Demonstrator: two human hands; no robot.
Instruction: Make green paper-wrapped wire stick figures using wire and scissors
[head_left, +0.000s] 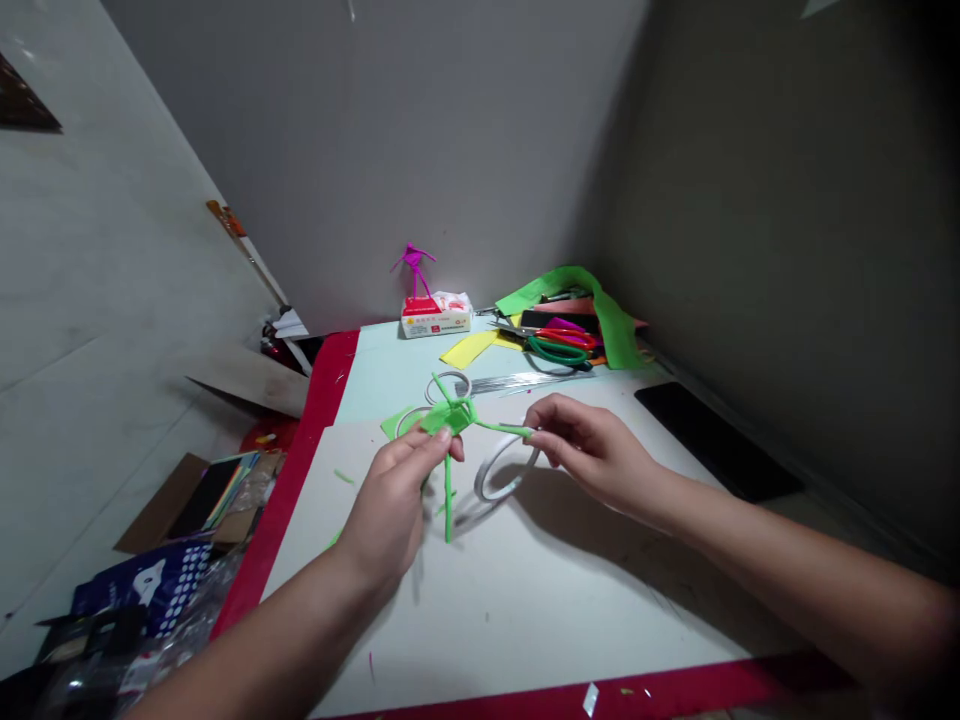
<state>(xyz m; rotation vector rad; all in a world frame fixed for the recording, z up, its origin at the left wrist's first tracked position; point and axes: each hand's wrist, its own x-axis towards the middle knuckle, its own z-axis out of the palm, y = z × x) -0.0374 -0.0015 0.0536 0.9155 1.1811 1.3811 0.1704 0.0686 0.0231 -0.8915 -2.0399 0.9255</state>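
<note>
My left hand [386,515] grips a green pipe-cleaner figure [448,420] at its middle, where a small piece of green foam is bound on. One long green stem of the figure hangs below my fingers. My right hand [589,450] pinches the end of the figure's other stem between thumb and fingers. A roll of clear tape [504,470] sits just under my right fingertips, and I cannot tell whether they touch it. Two more tape rolls [448,387] lie behind the figure on the pale blue mat [397,375].
Red-handled and green-handled scissors [559,345], a steel ruler [525,381], yellow paper [469,350] and green foam sheet [607,310] lie at the back. A pink pipe-cleaner figure [414,268] stands on a tissue box [435,318]. A black tablet [716,440] lies right; walls bound the back and right.
</note>
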